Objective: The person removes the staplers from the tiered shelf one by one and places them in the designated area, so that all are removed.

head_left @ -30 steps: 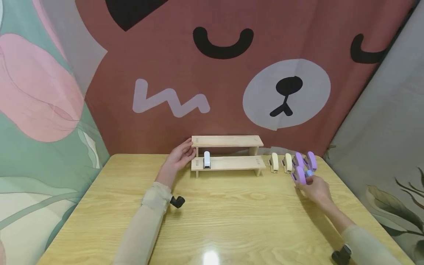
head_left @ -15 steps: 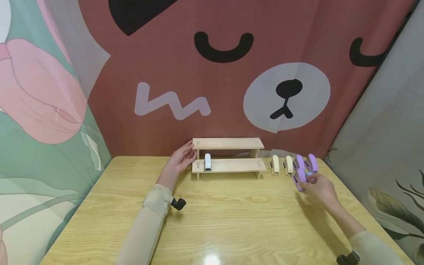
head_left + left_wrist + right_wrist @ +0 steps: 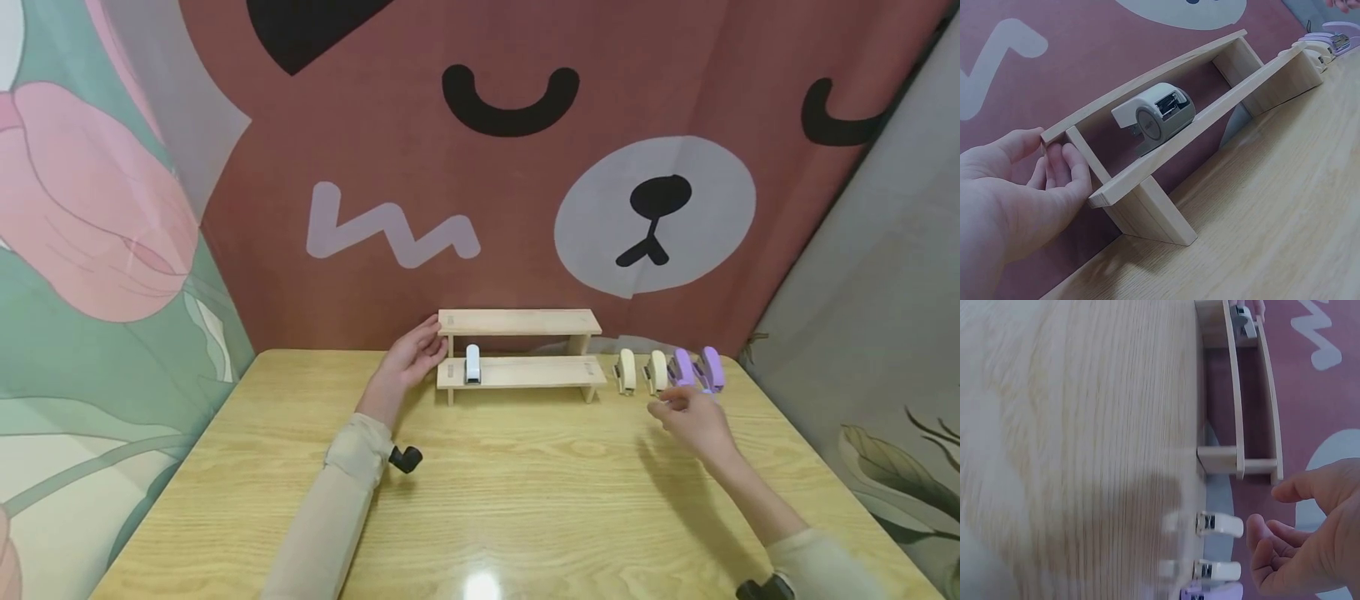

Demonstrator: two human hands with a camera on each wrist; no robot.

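Observation:
My left hand (image 3: pixel 408 362) holds the left end of a two-tier wooden shelf (image 3: pixel 525 321). In the left wrist view, its thumb and curled fingers meet the upper board's corner. A white stapler (image 3: pixel 472 365) stands near the left end of the lower tier. My right hand (image 3: pixel 697 421) hovers in front of the stapler row. The right wrist view shows its fingers (image 3: pixel 1266 540) loosely bent, thumb apart, nothing between them. Cream staplers (image 3: pixel 627 372) and purple staplers (image 3: pixel 710 369) stand right of the shelf. A small blue part beside the hand is mostly hidden.
The wooden table (image 3: pixel 480 483) ends at the back against a brown bear-print curtain (image 3: pixel 375 292). A grey curtain (image 3: pixel 862 333) hangs along the right side. The wrist camera (image 3: pixel 405 458) sits on the left sleeve.
My right hand has shifted left from the blue part and front purple stapler, its fingers coming apart. That front stapler is no longer visible. My left hand stays at the shelf.

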